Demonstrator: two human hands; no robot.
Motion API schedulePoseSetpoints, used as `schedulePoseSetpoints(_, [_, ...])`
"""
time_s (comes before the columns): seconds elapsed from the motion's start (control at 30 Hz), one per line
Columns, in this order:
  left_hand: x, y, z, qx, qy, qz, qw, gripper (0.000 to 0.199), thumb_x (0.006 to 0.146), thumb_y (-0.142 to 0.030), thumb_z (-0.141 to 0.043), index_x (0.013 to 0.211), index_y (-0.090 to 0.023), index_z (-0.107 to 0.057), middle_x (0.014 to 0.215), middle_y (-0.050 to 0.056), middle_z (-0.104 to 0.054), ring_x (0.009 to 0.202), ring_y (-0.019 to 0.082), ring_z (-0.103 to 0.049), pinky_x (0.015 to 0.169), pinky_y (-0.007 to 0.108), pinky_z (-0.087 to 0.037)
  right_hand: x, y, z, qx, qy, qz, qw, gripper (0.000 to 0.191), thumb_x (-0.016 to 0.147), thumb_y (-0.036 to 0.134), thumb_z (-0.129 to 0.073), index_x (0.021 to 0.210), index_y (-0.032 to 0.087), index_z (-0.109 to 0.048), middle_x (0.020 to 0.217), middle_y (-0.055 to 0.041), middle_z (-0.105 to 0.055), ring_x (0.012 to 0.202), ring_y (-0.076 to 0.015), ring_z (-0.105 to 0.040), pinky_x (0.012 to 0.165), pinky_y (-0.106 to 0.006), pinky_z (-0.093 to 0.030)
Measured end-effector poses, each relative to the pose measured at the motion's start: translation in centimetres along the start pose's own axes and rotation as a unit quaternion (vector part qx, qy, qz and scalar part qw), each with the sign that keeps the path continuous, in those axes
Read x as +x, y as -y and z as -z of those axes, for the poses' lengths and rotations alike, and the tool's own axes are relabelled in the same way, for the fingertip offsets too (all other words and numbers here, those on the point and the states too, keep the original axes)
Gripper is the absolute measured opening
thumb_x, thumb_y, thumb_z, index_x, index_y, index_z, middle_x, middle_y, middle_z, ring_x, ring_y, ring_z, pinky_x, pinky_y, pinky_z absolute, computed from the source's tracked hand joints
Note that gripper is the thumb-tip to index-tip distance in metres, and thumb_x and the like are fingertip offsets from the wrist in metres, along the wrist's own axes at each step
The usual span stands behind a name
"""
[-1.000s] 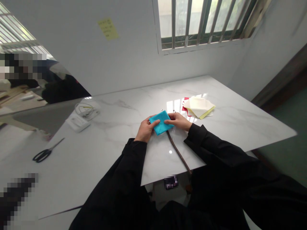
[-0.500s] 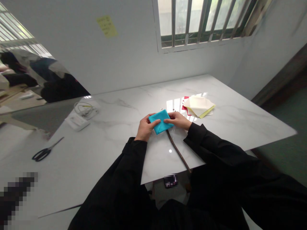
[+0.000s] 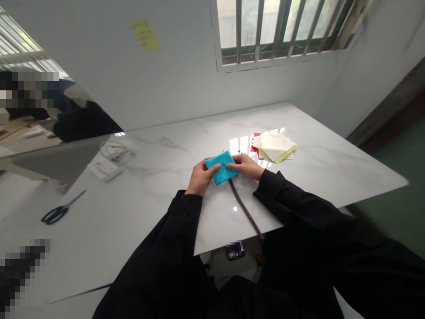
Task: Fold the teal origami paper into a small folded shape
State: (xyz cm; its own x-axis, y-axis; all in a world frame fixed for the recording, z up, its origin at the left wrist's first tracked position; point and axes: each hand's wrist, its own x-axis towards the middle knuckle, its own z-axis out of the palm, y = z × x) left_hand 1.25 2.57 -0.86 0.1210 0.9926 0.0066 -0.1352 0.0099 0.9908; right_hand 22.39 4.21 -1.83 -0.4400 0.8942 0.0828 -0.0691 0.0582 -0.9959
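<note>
You had your left hand (image 3: pixel 201 178) on the left side of a folded turquoise square (image 3: pixel 219 168), thumb across the top and fingers wrapped round the edge, a narrow grip. Your right hand (image 3: pixel 245 166) came in from the other side, its fingers (image 3: pixel 236 160) pressed on the square's right corner, so both hands were holding it between them. The square sat on the white marble bench (image 3: pixel 332 170), right in front of you. It looked like paper, though from this view it could be thin cloth. A dark brown strip (image 3: pixel 245 212) ran out from under its lower corner toward the near edge of the bench. Just beyond your right hand lay a pile of cream sheets (image 3: pixel 274 147), with a yellow sheet (image 3: pixel 284 156) and a red sheet (image 3: pixel 254 148) showing beneath. Well off to your left sat a white box (image 3: pixel 104 169), a coiled white cable (image 3: pixel 116 153) touching it, and further along, black-handled scissors (image 3: pixel 56 214) lay near the bench's left edge. Your black sleeves (image 3: pixel 166 248) filled the bottom of the view, and a yellow sticky note (image 3: pixel 144 34) was on the wall beside a barred window (image 3: pixel 275 31).
</note>
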Motion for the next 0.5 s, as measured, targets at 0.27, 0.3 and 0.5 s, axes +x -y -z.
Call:
schedulePoseSetpoints(0.27, [-0.38, -0.23, -0.33, -0.007, 0.006, 0.041, 0.999, 0.066, 0.063, -0.051, -0.099, 0.114, -0.015, -0.076, 0.109, 0.01, -0.08, 0.092, 0.026, -0.074, 0.082, 0.037, -0.061, 0.05, 0.38, -0.06, 0.003, -0.034, -0.016, 0.999, 0.04, 0.076, 0.047, -0.083, 0.094, 0.012, -0.076, 0.087, -0.0075, -0.076, 0.08, -0.02, -0.068, 0.075, -0.033, -0.054])
schedulePoseSetpoints(0.3, [-0.38, -0.19, -0.31, -0.005, 0.006, 0.04, 0.999, 0.066, 0.063, -0.051, -0.099, 0.114, -0.015, -0.076, 0.109, 0.01, -0.081, 0.093, 0.026, -0.074, 0.082, 0.037, -0.061, 0.04, 0.44, -0.05, 0.001, -0.033, -0.017, 0.999, 0.04, 0.076, 0.047, -0.083, 0.094, 0.012, -0.076, 0.086, -0.0071, -0.076, 0.079, -0.0198, -0.068, 0.075, -0.033, -0.054])
schedulePoseSetpoints(0.5, [-0.3, 0.06, -0.13, -0.009, 0.006, 0.026, 1.0, 0.065, 0.063, -0.05, -0.099, 0.11, -0.012, -0.076, 0.106, 0.011, -0.081, 0.095, 0.026, -0.075, 0.089, 0.039, -0.06, -0.02, 0.59, 0.02, -0.01, -0.017, -0.016, 1.0, 0.039, 0.078, 0.045, -0.083, 0.097, 0.012, -0.076, 0.085, -0.0057, -0.074, 0.077, -0.0178, -0.065, 0.073, -0.032, -0.052])
